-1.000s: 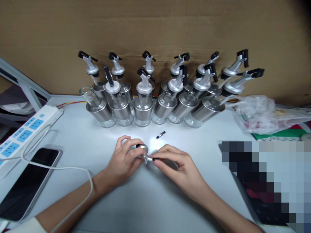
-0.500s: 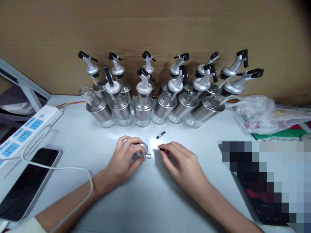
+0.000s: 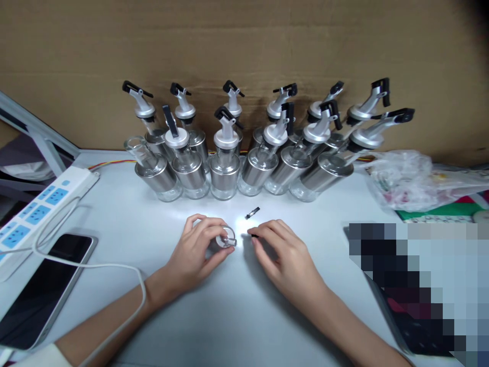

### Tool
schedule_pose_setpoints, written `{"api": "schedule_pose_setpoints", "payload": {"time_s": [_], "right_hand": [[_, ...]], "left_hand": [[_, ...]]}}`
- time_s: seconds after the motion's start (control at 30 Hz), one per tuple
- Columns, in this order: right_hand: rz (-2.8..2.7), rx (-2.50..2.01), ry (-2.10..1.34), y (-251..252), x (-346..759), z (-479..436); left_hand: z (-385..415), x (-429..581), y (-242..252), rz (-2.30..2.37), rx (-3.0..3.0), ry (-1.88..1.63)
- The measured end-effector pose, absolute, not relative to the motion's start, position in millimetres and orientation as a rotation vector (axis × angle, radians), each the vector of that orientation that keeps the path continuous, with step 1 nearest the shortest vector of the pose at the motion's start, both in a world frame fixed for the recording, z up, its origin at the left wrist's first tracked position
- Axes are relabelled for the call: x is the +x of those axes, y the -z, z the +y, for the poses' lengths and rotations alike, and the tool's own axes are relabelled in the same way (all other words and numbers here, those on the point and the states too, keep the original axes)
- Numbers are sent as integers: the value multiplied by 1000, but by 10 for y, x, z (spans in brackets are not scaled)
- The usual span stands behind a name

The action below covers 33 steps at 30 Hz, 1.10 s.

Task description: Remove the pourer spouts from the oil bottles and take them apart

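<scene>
At the middle of the white table [image 3: 214, 326], the left hand [image 3: 200, 247] clamps a silver pourer head [image 3: 228, 240] between thumb and fingers, spout toward the right. The right hand [image 3: 284, 252] pinches a small black part [image 3: 252, 233], mostly covered by the fingertips and apart from the spout. Caution: a loosened pinch could drop the black part; a slack left grip could let the pourer head roll. A forward sweep could knock the loose black piece [image 3: 252, 212] lying just beyond the right fingertips. The white cable [image 3: 110, 265] passes over the left forearm [image 3: 128, 302] and could snag if lifted. Glass bottles [image 3: 225, 176] block the far side; a phone [image 3: 46, 290] and power strip [image 3: 48, 206] bound the left, a plastic bag [image 3: 405, 178] the far right.
</scene>
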State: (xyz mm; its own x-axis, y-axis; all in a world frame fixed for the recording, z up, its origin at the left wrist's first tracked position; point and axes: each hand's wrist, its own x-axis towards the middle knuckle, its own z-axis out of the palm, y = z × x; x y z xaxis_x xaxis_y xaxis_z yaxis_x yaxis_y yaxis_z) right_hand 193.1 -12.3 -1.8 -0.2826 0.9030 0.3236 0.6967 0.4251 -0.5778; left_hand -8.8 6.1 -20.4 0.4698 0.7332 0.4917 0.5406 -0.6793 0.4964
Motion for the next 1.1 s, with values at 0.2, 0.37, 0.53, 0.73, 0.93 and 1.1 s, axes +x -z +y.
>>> {"api": "schedule_pose_setpoints", "payload": {"time_s": [0.2,0.37,0.53,0.73,0.93,1.1], "right_hand": [[-2160,-1428,-354,72,1963,-110],[-2232,-1431,-277,123,1974,-97],[-2297,-1449,-246,160,1973,-95],[-2320,-1444,-231,153,1967,-97],[-2255,-1318,-261,50,1939,-125],[-2247,-1170,-351,-9,1884,-159]], "left_hand": [[59,-110,229,1064,2441,-978],[60,-109,227,1064,2436,-977],[61,-98,215,1077,2438,-987],[49,-102,231,1088,2422,-972],[43,-121,231,1113,2375,-914],[47,-101,176,943,2288,-896]]}}
